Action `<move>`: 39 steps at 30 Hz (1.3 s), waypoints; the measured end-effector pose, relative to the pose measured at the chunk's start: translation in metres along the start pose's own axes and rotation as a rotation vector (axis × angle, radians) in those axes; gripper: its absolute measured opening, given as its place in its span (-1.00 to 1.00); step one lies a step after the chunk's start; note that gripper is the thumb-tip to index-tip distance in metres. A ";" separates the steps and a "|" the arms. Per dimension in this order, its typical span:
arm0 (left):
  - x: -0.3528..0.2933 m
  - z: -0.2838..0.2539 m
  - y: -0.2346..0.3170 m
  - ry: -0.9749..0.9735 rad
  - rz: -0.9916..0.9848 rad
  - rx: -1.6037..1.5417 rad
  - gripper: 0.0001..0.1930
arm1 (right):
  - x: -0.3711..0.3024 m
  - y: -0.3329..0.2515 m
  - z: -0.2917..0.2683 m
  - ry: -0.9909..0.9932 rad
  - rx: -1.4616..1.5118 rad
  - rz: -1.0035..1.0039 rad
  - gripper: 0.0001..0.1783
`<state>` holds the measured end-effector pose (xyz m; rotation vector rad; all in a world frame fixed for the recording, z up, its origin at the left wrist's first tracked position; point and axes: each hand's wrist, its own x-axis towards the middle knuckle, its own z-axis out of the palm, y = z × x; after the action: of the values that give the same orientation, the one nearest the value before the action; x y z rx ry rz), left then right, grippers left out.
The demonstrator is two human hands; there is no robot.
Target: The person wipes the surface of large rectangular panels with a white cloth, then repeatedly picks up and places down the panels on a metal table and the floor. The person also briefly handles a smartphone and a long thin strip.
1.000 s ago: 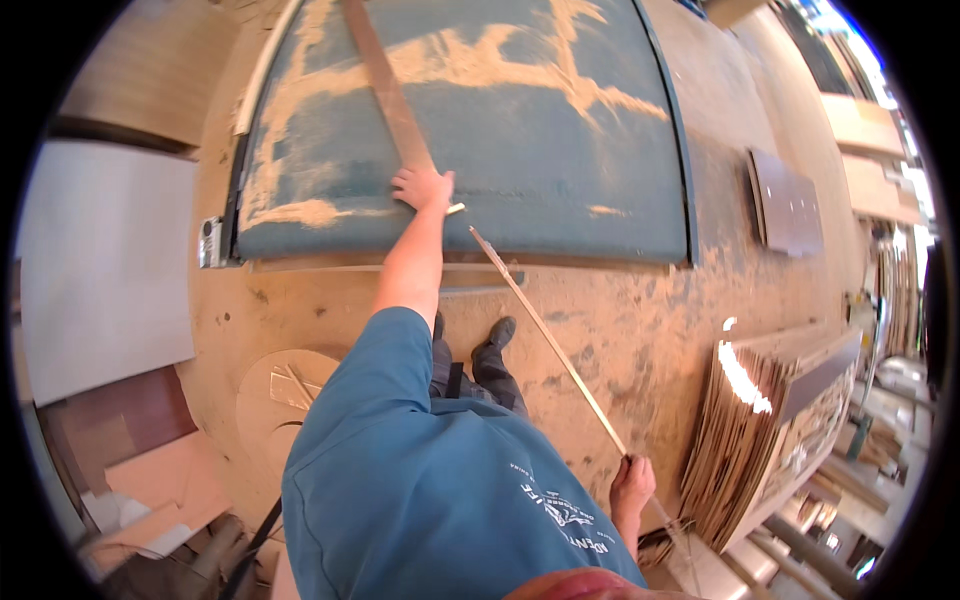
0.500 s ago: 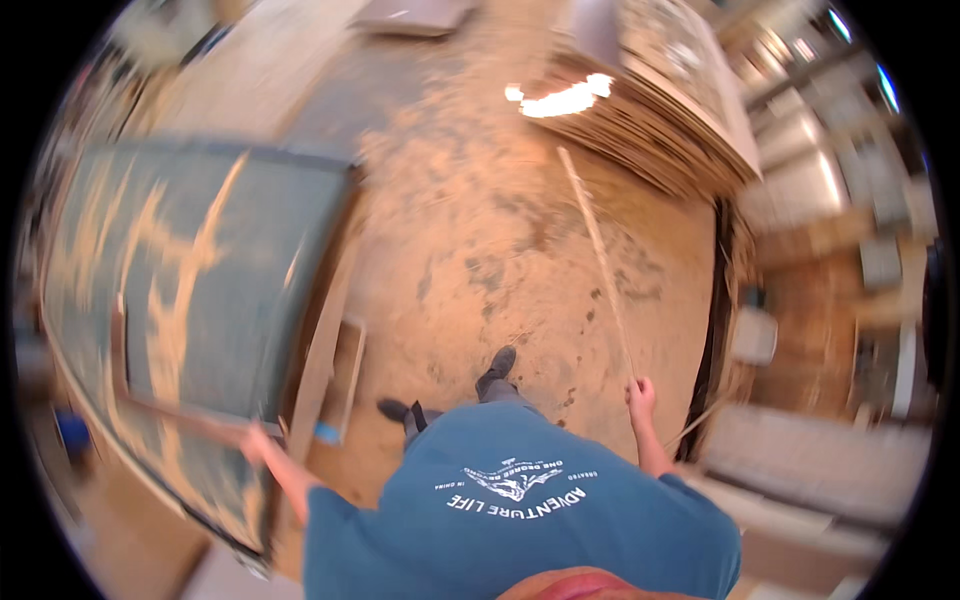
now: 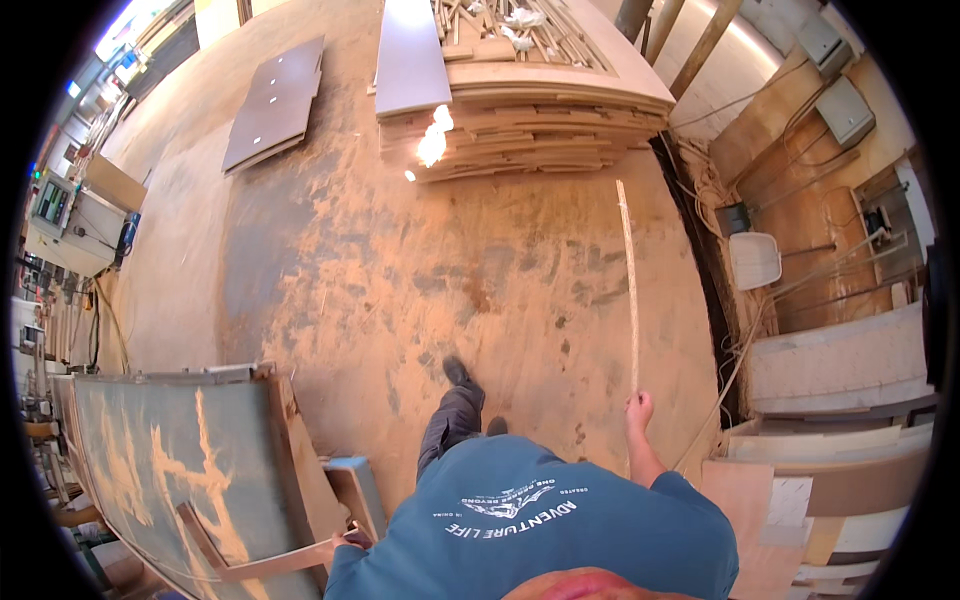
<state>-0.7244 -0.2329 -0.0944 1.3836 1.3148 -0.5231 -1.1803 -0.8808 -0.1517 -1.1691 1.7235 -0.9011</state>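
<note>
My right hand (image 3: pixel 639 406) is closed round the lower part of a long thin wooden strip (image 3: pixel 630 270). The strip points away from me above the dusty floor. Low on the left, my left hand (image 3: pixel 350 540) is closed on the end of an L-shaped brown wooden piece (image 3: pixel 275 567). This piece reaches over a green-grey tabletop (image 3: pixel 130 440) streaked with sawdust. My sleeve partly hides the left hand.
Ahead stands a big stack of boards (image 3: pixel 540 135) with loose offcuts on top. Dark panels (image 3: pixel 275 105) lie on the floor at the far left. A dark gap (image 3: pixel 700 270) runs along the right side, with a white plastic container (image 3: pixel 755 261) beyond it.
My view has swung left and my feet have shifted. The green-grey table now sits lower in view. The L-shaped piece has moved with my left hand across it, while the strip stays in my right.
</note>
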 end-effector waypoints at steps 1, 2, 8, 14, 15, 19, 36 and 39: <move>-0.007 0.020 0.000 0.025 0.076 -0.021 -0.74 | 0.018 -0.006 0.009 0.008 -0.009 0.011 -0.85; -0.013 0.043 -0.001 0.035 0.146 -0.037 -0.76 | 0.037 -0.010 0.022 0.017 -0.015 0.018 -0.85; -0.049 0.127 0.002 0.140 0.494 -0.082 -0.80 | 0.157 -0.109 0.127 -0.071 0.119 0.044 -0.85; -0.131 0.221 0.010 0.366 0.483 -0.367 -0.78 | 0.402 -0.304 0.307 -0.125 0.102 -0.211 -0.79; -0.151 0.238 0.009 0.422 0.433 -0.410 -0.78 | 0.453 -0.360 0.352 -0.180 0.146 -0.290 -0.84; -0.278 0.337 -0.036 0.023 0.630 -0.441 -0.54 | 0.647 -0.642 0.504 0.059 -0.468 -0.839 -0.33; -0.284 0.561 -0.107 0.780 0.368 -0.481 -0.30 | -0.150 -0.400 0.480 -2.484 -0.530 -1.882 -0.37; -0.334 0.589 -0.070 0.460 0.366 -0.600 -0.30 | -0.183 -0.360 0.490 -2.391 -0.844 -1.783 -0.22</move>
<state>-0.6750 -0.9065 -0.0083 1.2156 1.3753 0.4389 -0.5712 -0.8668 0.0255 -2.2248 -1.3425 0.8276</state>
